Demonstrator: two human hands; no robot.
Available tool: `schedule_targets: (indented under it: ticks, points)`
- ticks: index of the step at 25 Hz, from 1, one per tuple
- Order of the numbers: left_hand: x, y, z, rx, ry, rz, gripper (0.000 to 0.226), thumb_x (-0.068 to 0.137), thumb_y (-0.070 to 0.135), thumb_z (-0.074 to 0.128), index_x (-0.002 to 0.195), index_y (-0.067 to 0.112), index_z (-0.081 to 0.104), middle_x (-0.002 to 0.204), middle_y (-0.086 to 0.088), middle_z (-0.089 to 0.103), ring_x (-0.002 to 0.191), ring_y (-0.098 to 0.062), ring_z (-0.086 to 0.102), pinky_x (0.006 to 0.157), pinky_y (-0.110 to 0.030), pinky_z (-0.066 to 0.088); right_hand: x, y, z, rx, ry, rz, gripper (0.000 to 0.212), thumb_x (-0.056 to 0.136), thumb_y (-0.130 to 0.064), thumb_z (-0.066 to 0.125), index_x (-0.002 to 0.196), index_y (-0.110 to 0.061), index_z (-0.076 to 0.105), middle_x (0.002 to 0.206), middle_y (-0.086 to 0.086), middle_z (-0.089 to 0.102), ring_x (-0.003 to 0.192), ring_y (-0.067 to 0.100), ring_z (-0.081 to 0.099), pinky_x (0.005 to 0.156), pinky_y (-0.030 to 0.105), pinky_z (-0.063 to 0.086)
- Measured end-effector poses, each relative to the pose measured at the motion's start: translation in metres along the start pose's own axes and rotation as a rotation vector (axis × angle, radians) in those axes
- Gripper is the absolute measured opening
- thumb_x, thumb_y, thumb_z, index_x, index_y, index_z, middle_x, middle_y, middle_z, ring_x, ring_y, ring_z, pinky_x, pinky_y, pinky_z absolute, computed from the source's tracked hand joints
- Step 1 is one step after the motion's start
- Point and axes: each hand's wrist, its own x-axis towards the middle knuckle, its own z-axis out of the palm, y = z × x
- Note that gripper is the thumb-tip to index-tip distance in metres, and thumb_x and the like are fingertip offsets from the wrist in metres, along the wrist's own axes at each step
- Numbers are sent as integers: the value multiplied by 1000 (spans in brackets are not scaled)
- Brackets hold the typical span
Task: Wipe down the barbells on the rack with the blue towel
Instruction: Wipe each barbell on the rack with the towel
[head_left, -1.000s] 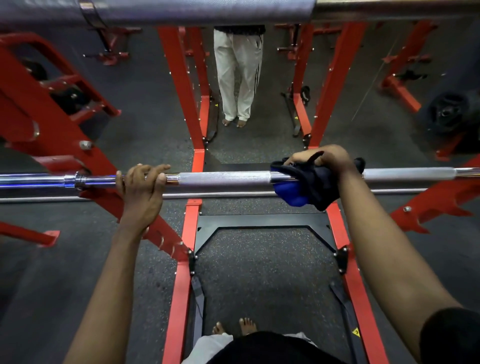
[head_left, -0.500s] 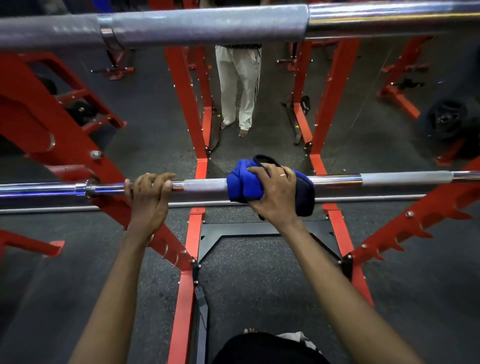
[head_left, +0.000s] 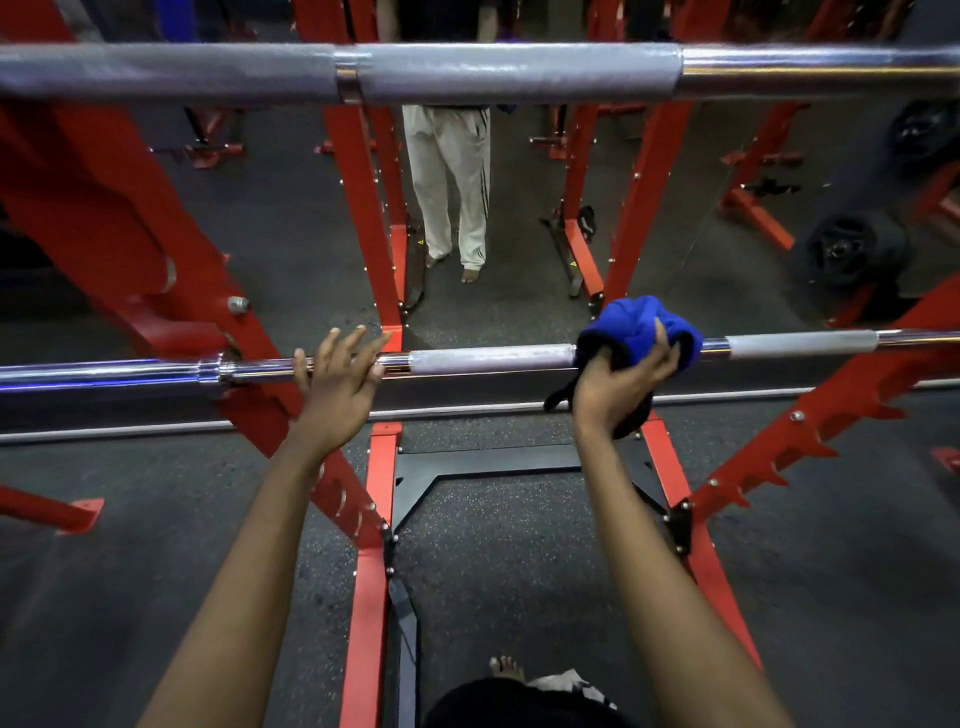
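A chrome barbell (head_left: 493, 358) lies level across the red rack (head_left: 374, 499) at mid-height. My right hand (head_left: 618, 384) grips the blue towel (head_left: 636, 325), which is bunched over the bar right of its knurled middle; the towel's dark underside hangs below my palm. My left hand (head_left: 337, 379) is at the bar's left part with its fingers stretched out straight over the bar. A second, thicker-looking barbell (head_left: 493, 73) runs across the top of the view, close to the camera.
A mirror ahead shows a person in white trousers (head_left: 449, 176) standing barefoot. Red rack uprights (head_left: 358, 171) and notched side arms (head_left: 810, 431) surround the bar. Black weight plates (head_left: 847, 249) sit at the right. My bare foot (head_left: 506, 667) stands on the dark rubber floor.
My left hand has let go of the bar and spread its fingers. My right hand has slid the towel rightward along the bar. The camera has tilted upward.
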Motion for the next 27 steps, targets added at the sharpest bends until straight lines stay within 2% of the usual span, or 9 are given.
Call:
schedule_targets:
  ticks: [5, 7, 9, 11, 15, 19, 22, 25, 27]
  points:
    - [0, -11, -10, -166, -165, 51, 59, 98, 50, 40, 155, 45, 24, 168, 11, 15, 156, -12, 0, 118, -42, -17, -93, -39, 32, -370, -401, -316, 61, 67, -28, 63, 127, -22, 62, 138, 6, 54, 133, 26, 44, 124, 51, 11]
    - [-2, -16, -22, -398, -221, 74, 59, 97, 54, 37, 155, 44, 29, 167, 12, 15, 154, -5, -1, 117, -35, -20, -110, -49, 38, -428, -611, -442, 64, 67, -31, 65, 131, -29, 60, 140, 1, 51, 132, 25, 46, 122, 51, 16]
    - [-9, -26, -28, -310, -136, 35, 48, 106, 46, 38, 153, 38, 37, 169, 5, 16, 155, -9, 3, 119, -36, -14, -95, -53, 42, -531, -718, -601, 62, 71, -39, 65, 131, -29, 59, 137, 2, 54, 127, 28, 51, 113, 49, 27]
    - [-19, -45, -31, -63, -17, -24, 44, 109, 40, 33, 152, 39, 39, 168, -1, 18, 156, -17, 6, 121, -43, -9, -64, -57, 43, -706, -652, -621, 54, 75, -53, 59, 122, -28, 62, 122, 3, 62, 114, 31, 60, 100, 47, 35]
    - [-24, -79, -29, 30, 30, 107, 53, 103, 49, 21, 152, 41, 37, 163, -1, 30, 153, -21, 18, 120, -50, -3, -49, -71, 57, -842, -439, -285, 40, 80, -53, 59, 105, -24, 65, 108, 5, 66, 107, 32, 62, 100, 51, 34]
    - [-23, -71, -21, -8, 22, 70, 59, 98, 55, 18, 151, 40, 38, 161, 1, 30, 153, -22, 13, 119, -46, -12, -117, -82, 82, -827, -560, -536, 52, 73, -57, 57, 114, -25, 63, 110, 6, 63, 103, 33, 61, 99, 52, 35]
    - [-24, -69, -29, -205, 59, 66, 50, 105, 48, 24, 150, 37, 44, 159, 2, 38, 152, -17, 20, 116, -27, -19, -144, -88, 96, -756, -656, -643, 58, 70, -53, 61, 121, -27, 62, 118, 5, 61, 107, 34, 59, 100, 53, 35]
    - [-32, -80, -54, -696, 140, 13, 38, 108, 29, 41, 143, 28, 56, 151, 2, 51, 146, -10, 35, 125, -27, 9, -130, -81, 99, -704, -738, -751, 56, 72, -51, 63, 122, -27, 63, 120, 2, 63, 110, 32, 60, 96, 48, 35]
    - [-42, -100, -65, -677, 341, -7, 36, 105, 23, 46, 135, 18, 64, 143, -3, 60, 143, -16, 44, 122, -38, 29, -125, -80, 104, -718, -699, -704, 56, 74, -54, 59, 120, -25, 65, 116, 4, 66, 106, 32, 62, 92, 46, 37]
